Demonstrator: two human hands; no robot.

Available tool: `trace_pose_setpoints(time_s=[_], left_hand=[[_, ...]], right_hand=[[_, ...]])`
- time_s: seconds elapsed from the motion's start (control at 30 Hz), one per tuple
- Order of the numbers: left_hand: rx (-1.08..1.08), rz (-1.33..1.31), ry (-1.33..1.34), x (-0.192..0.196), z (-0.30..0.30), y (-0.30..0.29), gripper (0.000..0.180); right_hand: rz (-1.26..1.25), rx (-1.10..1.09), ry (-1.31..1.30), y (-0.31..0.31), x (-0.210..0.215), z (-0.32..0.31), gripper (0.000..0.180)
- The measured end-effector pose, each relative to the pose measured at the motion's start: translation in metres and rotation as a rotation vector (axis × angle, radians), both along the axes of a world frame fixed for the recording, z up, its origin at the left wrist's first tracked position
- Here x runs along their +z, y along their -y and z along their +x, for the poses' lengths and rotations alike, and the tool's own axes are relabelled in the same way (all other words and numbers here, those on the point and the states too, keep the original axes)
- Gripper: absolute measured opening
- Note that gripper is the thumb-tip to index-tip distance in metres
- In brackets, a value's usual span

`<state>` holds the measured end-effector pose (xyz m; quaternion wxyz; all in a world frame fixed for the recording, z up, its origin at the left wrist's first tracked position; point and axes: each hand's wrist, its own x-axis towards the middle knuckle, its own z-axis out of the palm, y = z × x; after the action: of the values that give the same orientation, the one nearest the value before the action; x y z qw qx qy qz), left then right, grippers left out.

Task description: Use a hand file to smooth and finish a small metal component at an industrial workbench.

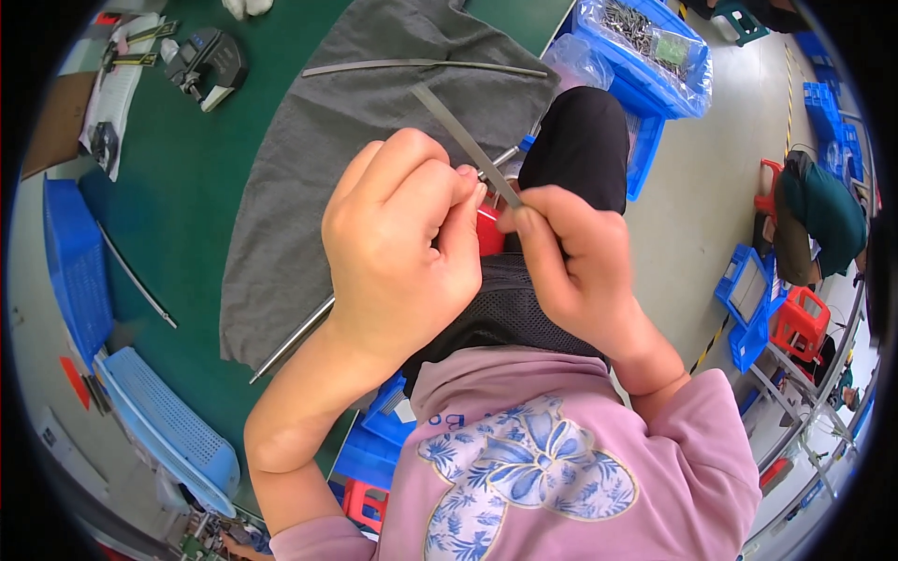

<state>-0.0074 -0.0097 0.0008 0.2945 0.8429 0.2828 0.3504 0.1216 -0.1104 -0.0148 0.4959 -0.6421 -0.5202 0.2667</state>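
Observation:
My left hand point(398, 234) is closed, its thumb and fingertips pinching a thin metal rod point(505, 156) above my lap. A rod length point(292, 340) also shows below that wrist, over the cloth; whether it is the same piece is hidden by the hand. Between the thumb and fingers of my right hand point(575, 252) is the lower end of a flat grey metal strip point(465, 140), file-like in shape. The strip slants up to the left and crosses close to the pinched rod; contact is unclear. Another long thin strip point(426, 65) lies on the grey cloth point(281, 234).
The cloth covers part of a green table point(178, 224). A black measuring instrument point(208, 67) stands at its far left, blue baskets point(173, 421) along the left. Beyond my knee, a blue crate point(687, 98) contains bagged metal parts. A person point(823, 220) sits at the right.

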Motion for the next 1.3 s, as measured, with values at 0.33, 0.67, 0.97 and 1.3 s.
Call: trace_pose_setpoints(time_s=[0.33, 0.67, 0.97, 1.3], left_hand=[[0.0, -0.008, 0.0, 0.0, -0.001, -0.001, 0.016], [0.004, 0.003, -0.007, 0.001, 0.0, 0.0, 0.017], [0.017, 0.006, -0.008, 0.001, 0.0, 0.001, 0.017], [0.014, 0.016, -0.01, 0.001, 0.0, 0.001, 0.017]], right_hand=[[0.017, -0.001, 0.032, -0.003, -0.001, -0.002, 0.005], [-0.042, -0.027, 0.028, -0.001, 0.009, 0.008, 0.004], [-0.144, 0.009, -0.078, 0.009, 0.024, 0.011, 0.006], [-0.117, 0.03, -0.061, 0.006, 0.012, 0.006, 0.004]])
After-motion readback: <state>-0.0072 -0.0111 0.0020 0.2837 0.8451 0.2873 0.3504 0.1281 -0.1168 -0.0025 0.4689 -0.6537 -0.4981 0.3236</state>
